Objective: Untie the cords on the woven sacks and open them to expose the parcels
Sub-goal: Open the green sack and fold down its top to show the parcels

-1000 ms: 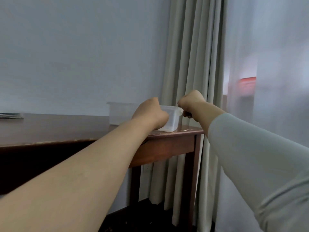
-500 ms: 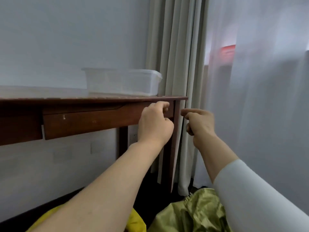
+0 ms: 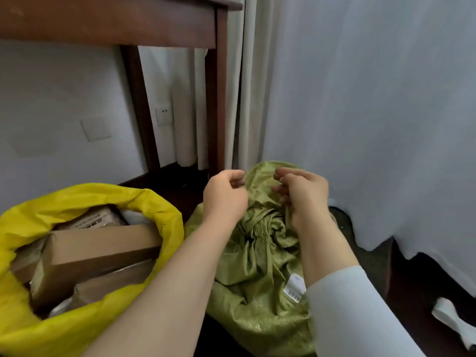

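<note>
My left grip and right grip hung with fingers curled over the bunched neck of the green woven sack, which sat on the floor beside the curtain. Whether either pinched a cord, I could not tell. Left of it, the yellow sack gaped open, cardboard parcels showing.
</note>
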A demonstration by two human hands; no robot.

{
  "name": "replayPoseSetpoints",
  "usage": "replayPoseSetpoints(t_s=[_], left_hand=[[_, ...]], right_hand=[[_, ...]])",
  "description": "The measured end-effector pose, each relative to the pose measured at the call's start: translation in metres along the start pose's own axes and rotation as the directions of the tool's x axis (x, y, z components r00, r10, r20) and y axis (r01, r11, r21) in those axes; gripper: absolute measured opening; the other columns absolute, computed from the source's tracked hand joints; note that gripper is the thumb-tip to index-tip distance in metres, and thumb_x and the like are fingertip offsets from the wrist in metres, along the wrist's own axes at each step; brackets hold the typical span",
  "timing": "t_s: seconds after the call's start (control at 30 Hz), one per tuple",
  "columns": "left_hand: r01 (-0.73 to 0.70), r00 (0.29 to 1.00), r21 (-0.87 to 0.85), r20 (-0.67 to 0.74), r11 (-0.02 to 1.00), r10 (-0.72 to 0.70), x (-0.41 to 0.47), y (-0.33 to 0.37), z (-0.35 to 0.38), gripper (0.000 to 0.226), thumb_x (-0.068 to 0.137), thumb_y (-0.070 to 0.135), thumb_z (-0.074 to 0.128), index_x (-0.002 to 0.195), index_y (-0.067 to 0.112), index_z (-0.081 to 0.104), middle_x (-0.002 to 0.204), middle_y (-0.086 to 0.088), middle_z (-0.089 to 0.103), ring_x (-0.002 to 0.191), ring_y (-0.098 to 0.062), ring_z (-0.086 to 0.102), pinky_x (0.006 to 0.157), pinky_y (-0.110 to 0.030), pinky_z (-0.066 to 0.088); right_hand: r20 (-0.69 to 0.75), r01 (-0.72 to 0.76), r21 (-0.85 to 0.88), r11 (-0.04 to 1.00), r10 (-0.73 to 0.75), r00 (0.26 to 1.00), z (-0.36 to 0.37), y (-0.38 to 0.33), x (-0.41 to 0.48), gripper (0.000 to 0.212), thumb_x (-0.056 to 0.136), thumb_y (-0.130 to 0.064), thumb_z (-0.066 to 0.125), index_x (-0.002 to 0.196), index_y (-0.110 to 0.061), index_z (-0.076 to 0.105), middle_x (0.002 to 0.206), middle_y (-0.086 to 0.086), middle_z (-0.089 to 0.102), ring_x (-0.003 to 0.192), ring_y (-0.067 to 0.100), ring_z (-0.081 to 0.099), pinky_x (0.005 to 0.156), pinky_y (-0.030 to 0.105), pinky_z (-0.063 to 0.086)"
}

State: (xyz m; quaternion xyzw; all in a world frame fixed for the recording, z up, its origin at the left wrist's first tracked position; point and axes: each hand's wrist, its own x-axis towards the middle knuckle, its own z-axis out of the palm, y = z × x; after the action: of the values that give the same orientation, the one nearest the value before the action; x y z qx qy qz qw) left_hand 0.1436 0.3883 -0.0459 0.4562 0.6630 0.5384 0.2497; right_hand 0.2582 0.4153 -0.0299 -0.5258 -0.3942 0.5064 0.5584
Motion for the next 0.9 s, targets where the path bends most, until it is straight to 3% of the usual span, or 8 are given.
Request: replayPoseSetpoints(t_s=[0.1, 0.23, 0.37, 0.5, 0.57, 0.67, 0.8, 0.9], left_hand=[[0.02, 0.998, 0.045, 0.064, 0.999, -0.023, -0.014, -0.022, 0.017, 0.039, 0.08, 0.008, 0.062, 0.119, 0.015, 0.06, 0.113, 0.001, 0.065, 0.101, -0.011, 0.059, 0.091, -0.023, 0.045], [0.069, 0.974, 0.224, 0.197, 0.972, -0.114, -0.03, -0.049, 0.033, 0.097, 0.063, 0.038, 0.081, 0.143, 0.02, 0.028, 0.142, -0.001, 0.04, 0.13, -0.02, 0.04, 0.108, -0.039, 0.036], [0.165, 0.935, 0.215, 0.278, 0.963, -0.222, -0.04, -0.061, 0.043, 0.129, 0.06, 0.031, 0.085, 0.148, 0.024, -0.009, 0.15, -0.003, 0.03, 0.137, -0.024, 0.031, 0.113, -0.038, 0.027], [0.108, 0.949, 0.2, 0.272, 0.974, -0.161, -0.04, -0.059, 0.039, 0.108, 0.059, 0.021, 0.086, 0.144, 0.018, 0.019, 0.137, -0.001, 0.045, 0.128, -0.022, 0.042, 0.108, -0.034, 0.032], [0.174, 0.947, 0.091, 0.257, 0.98, -0.192, -0.037, -0.049, 0.033, 0.084, 0.066, 0.012, 0.081, 0.136, 0.015, 0.036, 0.125, -0.004, 0.053, 0.116, -0.023, 0.051, 0.104, -0.038, 0.04], [0.476, 0.856, -0.366, 0.402, 0.799, -0.326, -0.022, -0.016, 0.008, 0.024, 0.082, 0.013, 0.052, 0.105, 0.008, 0.056, 0.101, -0.009, 0.058, 0.096, -0.025, 0.056, 0.082, -0.04, 0.052], [0.656, 0.7, -0.454, 0.665, 0.603, -0.261, -0.001, 0.029, -0.034, 0.084, 0.07, 0.08, 0.037, 0.101, 0.009, 0.07, 0.105, -0.021, 0.066, 0.099, -0.039, 0.06, 0.081, -0.059, 0.045], [0.647, 0.688, -0.36, 0.656, 0.672, -0.31, -0.007, 0.036, -0.034, 0.039, 0.091, 0.037, 0.048, 0.083, 0.003, 0.065, 0.066, -0.013, 0.07, 0.058, -0.02, 0.069, 0.057, -0.03, 0.057]], right_hand=[[-0.107, 0.075, -0.182, 0.98, -0.096, 0.99, -0.025, 0.02, 0.007, 0.027, 0.081, 0.001, 0.052, 0.088, -0.016, 0.071, 0.086, 0.001, 0.068, 0.066, 0.011, 0.057, 0.061, 0.024, 0.05], [-0.104, 0.102, -0.467, 0.878, -0.169, 0.98, -0.049, 0.049, 0.022, 0.036, 0.081, -0.02, 0.062, 0.116, -0.021, 0.061, 0.118, 0.004, 0.061, 0.1, 0.02, 0.059, 0.081, 0.033, 0.048], [-0.009, -0.004, -0.466, 0.885, 0.0, 1.0, -0.056, 0.067, 0.028, 0.072, 0.07, -0.041, 0.075, 0.13, -0.017, 0.043, 0.126, 0.005, 0.057, 0.109, 0.028, 0.058, 0.091, 0.043, 0.05], [0.064, 0.117, -0.317, 0.941, -0.102, 0.993, -0.06, 0.059, 0.028, 0.019, 0.081, -0.005, 0.061, 0.095, -0.019, 0.063, 0.075, 0.001, 0.063, 0.058, 0.015, 0.051, 0.054, 0.027, 0.044], [0.072, 0.174, -0.217, 0.961, -0.162, 0.984, -0.059, 0.041, 0.025, 0.032, 0.082, 0.01, 0.049, 0.068, -0.018, 0.06, 0.061, 0.002, 0.058, 0.055, 0.016, 0.053, 0.05, 0.027, 0.047], [0.19, 0.268, -0.077, 0.96, -0.25, 0.95, -0.057, 0.015, 0.02, 0.04, 0.08, 0.015, 0.053, 0.074, -0.021, 0.067, 0.079, 0.004, 0.068, 0.076, 0.019, 0.065, 0.07, 0.031, 0.057], [0.492, 0.46, -0.103, 0.882, -0.357, 0.794, -0.054, -0.011, 0.006, 0.045, 0.077, 0.023, 0.053, 0.087, -0.016, 0.073, 0.108, 0.001, 0.07, 0.106, 0.018, 0.064, 0.087, 0.029, 0.055], [0.747, 0.581, -0.231, 0.781, -0.24, 0.62, -0.056, -0.029, -0.011, 0.038, 0.076, 0.018, 0.062, 0.087, -0.016, 0.076, 0.102, -0.005, 0.073, 0.099, 0.008, 0.067, 0.088, 0.023, 0.053]])
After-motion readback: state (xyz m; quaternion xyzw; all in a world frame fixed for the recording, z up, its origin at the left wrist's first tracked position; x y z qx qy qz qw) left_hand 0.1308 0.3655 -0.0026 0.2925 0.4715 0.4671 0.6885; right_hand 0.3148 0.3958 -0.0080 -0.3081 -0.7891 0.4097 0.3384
